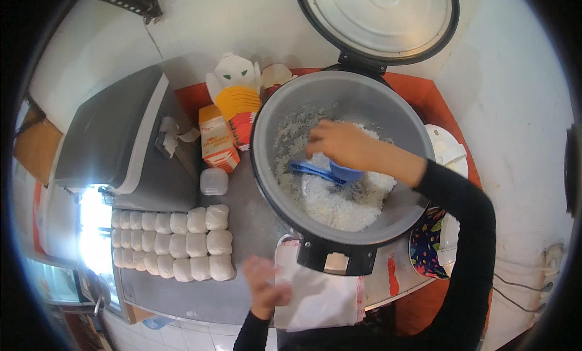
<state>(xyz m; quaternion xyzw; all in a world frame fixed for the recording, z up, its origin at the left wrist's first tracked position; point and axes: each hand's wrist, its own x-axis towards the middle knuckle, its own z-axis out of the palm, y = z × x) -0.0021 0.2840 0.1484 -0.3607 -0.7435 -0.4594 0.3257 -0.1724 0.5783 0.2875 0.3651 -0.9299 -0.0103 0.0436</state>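
Blue scoop (348, 173) on rice (342, 210) in cooker pot (391, 99), long axis roughly left-right, handle left. Lies just near side of right hand (339, 142), closer than left; right fingers curled, cannot tell if clamped. Left hand (265, 285) beside paper sheets (318, 302), blurred fingers apart. Grey table (248, 220); white bundles (182, 245) left.

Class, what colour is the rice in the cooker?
The rice is white, best seen in the head view.

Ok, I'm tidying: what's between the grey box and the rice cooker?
In the head view, a translucent tub, an orange carton and stacked colourful cardboard lie between the grey box and the cooker.
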